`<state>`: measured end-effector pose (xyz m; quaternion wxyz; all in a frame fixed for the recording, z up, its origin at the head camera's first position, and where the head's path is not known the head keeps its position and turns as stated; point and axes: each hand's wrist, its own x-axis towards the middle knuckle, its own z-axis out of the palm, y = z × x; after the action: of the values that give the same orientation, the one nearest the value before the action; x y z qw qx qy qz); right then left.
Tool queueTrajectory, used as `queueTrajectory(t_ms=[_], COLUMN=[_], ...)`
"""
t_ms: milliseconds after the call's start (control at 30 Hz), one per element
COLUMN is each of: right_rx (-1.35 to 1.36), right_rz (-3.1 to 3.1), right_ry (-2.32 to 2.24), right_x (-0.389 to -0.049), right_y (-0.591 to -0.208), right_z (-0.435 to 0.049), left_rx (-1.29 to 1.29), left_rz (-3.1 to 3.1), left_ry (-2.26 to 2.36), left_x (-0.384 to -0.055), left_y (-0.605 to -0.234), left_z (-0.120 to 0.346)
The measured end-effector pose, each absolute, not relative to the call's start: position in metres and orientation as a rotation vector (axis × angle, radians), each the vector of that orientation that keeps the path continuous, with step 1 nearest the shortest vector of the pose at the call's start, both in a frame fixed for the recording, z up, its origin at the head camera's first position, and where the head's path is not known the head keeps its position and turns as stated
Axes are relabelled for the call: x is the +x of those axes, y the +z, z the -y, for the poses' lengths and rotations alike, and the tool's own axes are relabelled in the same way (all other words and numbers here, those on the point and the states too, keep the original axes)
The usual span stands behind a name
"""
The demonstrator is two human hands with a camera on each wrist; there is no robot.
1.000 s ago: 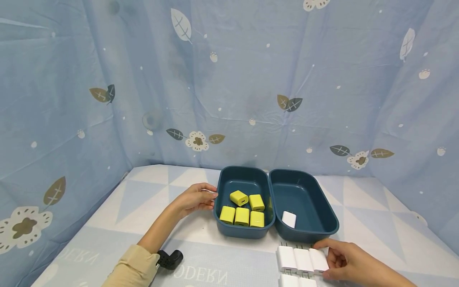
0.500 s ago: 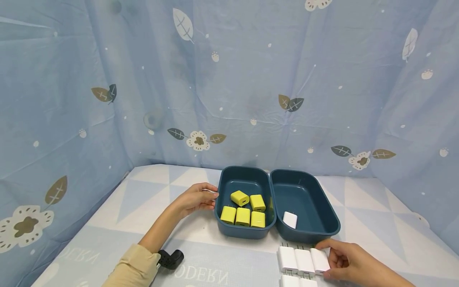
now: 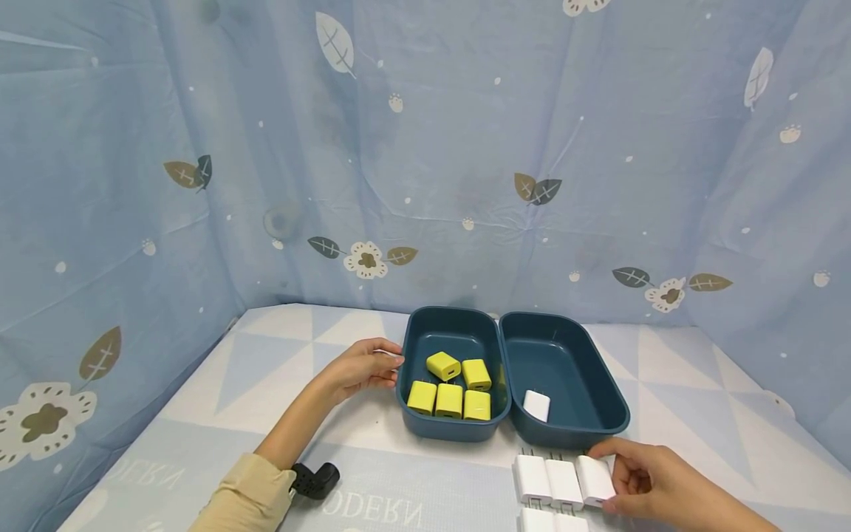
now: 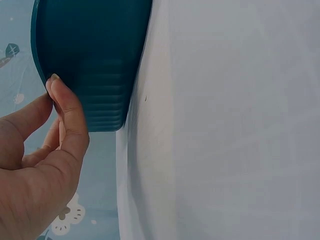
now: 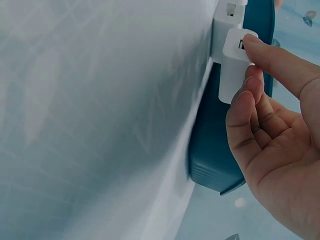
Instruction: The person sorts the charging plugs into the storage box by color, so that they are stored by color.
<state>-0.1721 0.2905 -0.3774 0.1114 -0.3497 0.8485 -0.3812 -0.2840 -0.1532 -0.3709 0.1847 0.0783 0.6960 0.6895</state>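
My left hand pinches the left rim of a dark teal bin between thumb and fingers. Several yellow USB charger plugs lie inside that bin. Beside it stands a second teal bin with one white charger plug at its near left corner. In front of this bin, my right hand pinches another white charger plug by its two ends, thumb at the USB port end. That plug is at the right end of a row of white charger plugs, a thin gap from its neighbour.
More white charger plugs stand in a nearer row, cut off by the head view's bottom edge. A black device is at the left wrist. The patterned tabletop ends at a blue leaf-print curtain.
My right hand has shifted slightly right with its white charger plug, opening a thin gap to the neighbouring plug. My left hand keeps its place on the bin rim.
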Motion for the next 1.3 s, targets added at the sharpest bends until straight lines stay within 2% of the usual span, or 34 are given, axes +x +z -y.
queueTrajectory(t_ms=[800, 1100, 1300], right_rx=[-1.095, -1.265, -1.222], right_rz=[-2.648, -2.714, -2.740], right_ry=[-1.053, -1.035, -1.020], right_x=[-0.161, -0.161, -0.162], right_y=[-0.349, -0.334, -0.327], right_z=[-0.283, -0.278, -0.275], left_rx=[0.189, 0.209, 0.201], left_rz=[-1.948, -1.952, -1.955], left_ry=[1.952, 1.949, 1.948], left_x=[-0.284, -0.284, -0.284], left_y=[-0.369, -0.370, -0.370], left_z=[0.152, 0.153, 0.153])
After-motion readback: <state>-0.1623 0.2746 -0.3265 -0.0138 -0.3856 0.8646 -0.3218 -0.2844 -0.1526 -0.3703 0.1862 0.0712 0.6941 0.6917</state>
